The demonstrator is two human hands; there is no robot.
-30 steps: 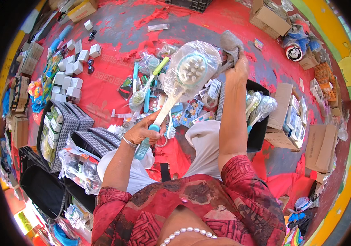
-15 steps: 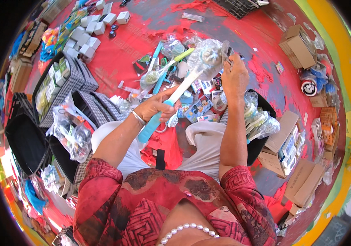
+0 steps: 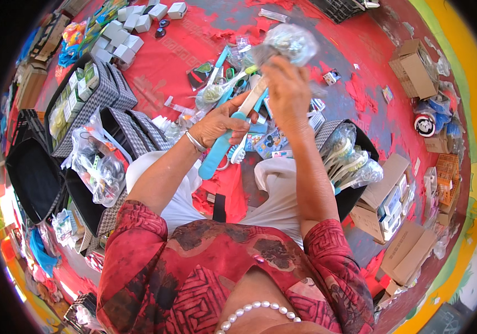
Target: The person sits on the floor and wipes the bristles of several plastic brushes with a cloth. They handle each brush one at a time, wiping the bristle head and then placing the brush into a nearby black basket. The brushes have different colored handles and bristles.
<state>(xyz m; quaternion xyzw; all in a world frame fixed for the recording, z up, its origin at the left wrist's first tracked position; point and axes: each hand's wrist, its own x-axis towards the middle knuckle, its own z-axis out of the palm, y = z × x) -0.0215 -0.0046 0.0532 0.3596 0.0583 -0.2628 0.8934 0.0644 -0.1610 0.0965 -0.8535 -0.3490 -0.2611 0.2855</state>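
The left hand (image 3: 223,123) gripped a blue-handled brush (image 3: 233,129) (handle downward), while the right hand (image 3: 287,92) pinched the clear plastic wrapper (image 3: 287,42) over its head, above the red floor (image 3: 160,72).

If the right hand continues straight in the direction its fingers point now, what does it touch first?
The right hand points up-picture, so it probably meets first the clear plastic wrap on the head of the blue-handled brush that the left hand grips. Its fingertips seem already on the wrap; depth is unclear.

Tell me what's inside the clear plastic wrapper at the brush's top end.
The clear wrapper covers the head of the blue-handled brush; glare hides its bristles. The right hand grips the wrapper; the left hand holds the handle.
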